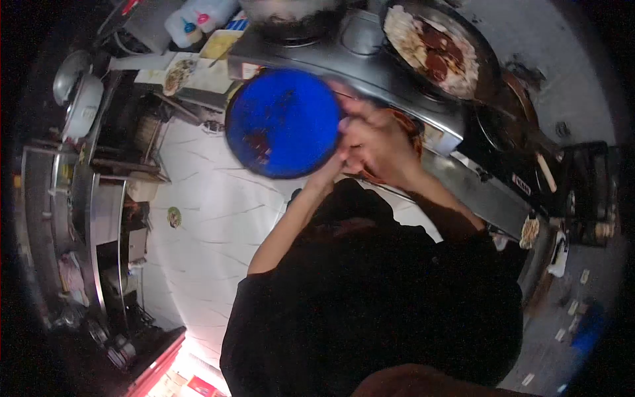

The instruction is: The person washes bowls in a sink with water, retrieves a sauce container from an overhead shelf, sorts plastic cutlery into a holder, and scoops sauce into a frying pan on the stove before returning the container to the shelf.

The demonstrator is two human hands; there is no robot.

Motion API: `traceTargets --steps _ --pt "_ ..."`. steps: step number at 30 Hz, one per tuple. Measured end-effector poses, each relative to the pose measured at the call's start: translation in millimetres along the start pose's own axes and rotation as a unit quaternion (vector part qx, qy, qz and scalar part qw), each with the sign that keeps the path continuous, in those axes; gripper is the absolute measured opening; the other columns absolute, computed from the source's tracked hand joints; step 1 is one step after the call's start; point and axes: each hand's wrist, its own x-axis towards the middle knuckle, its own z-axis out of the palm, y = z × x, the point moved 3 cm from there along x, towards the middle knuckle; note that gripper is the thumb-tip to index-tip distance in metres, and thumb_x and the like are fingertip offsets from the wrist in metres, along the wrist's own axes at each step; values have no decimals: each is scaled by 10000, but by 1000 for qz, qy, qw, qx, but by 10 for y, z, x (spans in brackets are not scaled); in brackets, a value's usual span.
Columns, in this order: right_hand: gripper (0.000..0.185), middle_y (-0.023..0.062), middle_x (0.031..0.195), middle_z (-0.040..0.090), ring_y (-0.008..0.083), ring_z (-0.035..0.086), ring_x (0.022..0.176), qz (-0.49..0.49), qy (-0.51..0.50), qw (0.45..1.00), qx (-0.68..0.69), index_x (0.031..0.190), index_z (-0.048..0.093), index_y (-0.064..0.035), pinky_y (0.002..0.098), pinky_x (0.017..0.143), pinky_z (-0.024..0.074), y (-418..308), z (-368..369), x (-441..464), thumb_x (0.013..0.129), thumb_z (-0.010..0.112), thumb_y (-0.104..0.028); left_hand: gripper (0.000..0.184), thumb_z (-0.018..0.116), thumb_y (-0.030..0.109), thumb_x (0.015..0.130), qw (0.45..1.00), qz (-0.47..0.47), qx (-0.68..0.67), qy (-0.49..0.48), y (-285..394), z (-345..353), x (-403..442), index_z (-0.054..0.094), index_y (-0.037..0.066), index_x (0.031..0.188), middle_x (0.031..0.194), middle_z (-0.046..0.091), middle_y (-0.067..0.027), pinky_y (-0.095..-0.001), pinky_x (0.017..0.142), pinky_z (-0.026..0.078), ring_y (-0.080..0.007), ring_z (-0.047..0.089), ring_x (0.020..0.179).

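A round blue dish (284, 122) with a dark rim and brown smears is held up in front of the stove; its depth cannot be told. My left hand (334, 167) grips its lower right edge, the fingers partly hidden. Close against the right side of the dish, my right hand (383, 142) has its fingers curled and blurred; what they hold, if anything, is hidden. Behind that hand shows part of a round orange-red thing (411, 129). A dark pan (487, 59) on the stove contains whitish pieces (401, 38) with dark brown sauce (442, 49) over them.
The metal stove (370, 63) runs along the far side, with a large pot (294, 16) on it. A tray of food (180, 76) and squeeze bottles (192, 30) are at upper left. Shelving (109, 212) lines the left of the pale floor (198, 192); a metal counter (473, 188) lies right.
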Motion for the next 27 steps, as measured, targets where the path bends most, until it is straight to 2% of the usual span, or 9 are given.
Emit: traceTargets --steps 1,2,4,8,12,16,17,21,27 --pt "356 76 794 582 132 579 594 -15 40 996 -72 1200 457 14 234 415 420 -187 -159 -116 898 571 -137 293 572 127 884 996 -90 18 23 67 35 8 515 51 1161 1020 584 -69 -313 675 563 -180 571 944" --pt "374 81 800 592 128 591 609 -29 77 986 -145 1230 444 19 227 405 420 -336 -373 -213 906 553 -134 287 557 119 885 999 -30 2 -11 -13 -16 90 535 30 1156 1029 594 -88 -322 570 580 -188 584 922" --pt "440 122 943 611 154 613 684 -147 76 967 -194 1275 421 9 238 477 490 -556 -749 -400 869 572 -73 223 552 130 889 1000 -12 2 -18 -16 -42 130 562 20 1083 1019 595 -79 -342 577 585 -177 590 884" --pt "254 99 952 617 160 614 728 -234 93 895 -369 1098 586 -14 246 527 504 -645 -1101 -721 847 610 -43 231 546 132 900 998 -46 0 -32 81 -13 116 533 2 1090 997 598 -86 -314 567 589 -157 601 879" --pt "207 82 944 600 94 596 781 -317 109 777 -532 1004 602 55 241 570 522 -478 -1234 -818 818 662 -15 209 525 180 899 999 -50 6 -19 83 -5 129 564 42 1051 937 608 -61 -331 611 582 -157 588 788" --pt "247 125 1003 618 238 642 792 -431 54 584 -686 1006 624 7 325 662 543 -257 -1317 -862 766 681 5 356 472 330 941 997 -57 32 -43 101 -23 144 557 31 1113 951 607 -81 -353 651 573 -177 590 783" --pt "342 137 1053 612 291 635 823 -417 28 608 -675 1051 621 -36 350 700 540 -102 -1471 -865 717 672 17 377 463 355 942 997 -61 35 -36 108 -24 145 558 32 1111 953 607 -82 -354 651 571 -178 590 782" --pt "495 84 1073 614 230 601 933 -432 -11 507 -746 1165 588 -86 344 708 544 148 -1508 -924 675 630 -39 422 454 415 944 996 -75 42 -17 114 -40 150 561 38 1100 969 607 -83 -351 655 568 -176 592 795" --pt "417 65 1181 567 216 565 1043 -411 -41 436 -800 1188 578 -152 354 825 525 607 -1836 -800 771 571 -138 407 493 438 923 991 -51 123 16 147 40 141 578 65 1061 901 618 -37 -255 538 488 -138 596 734"
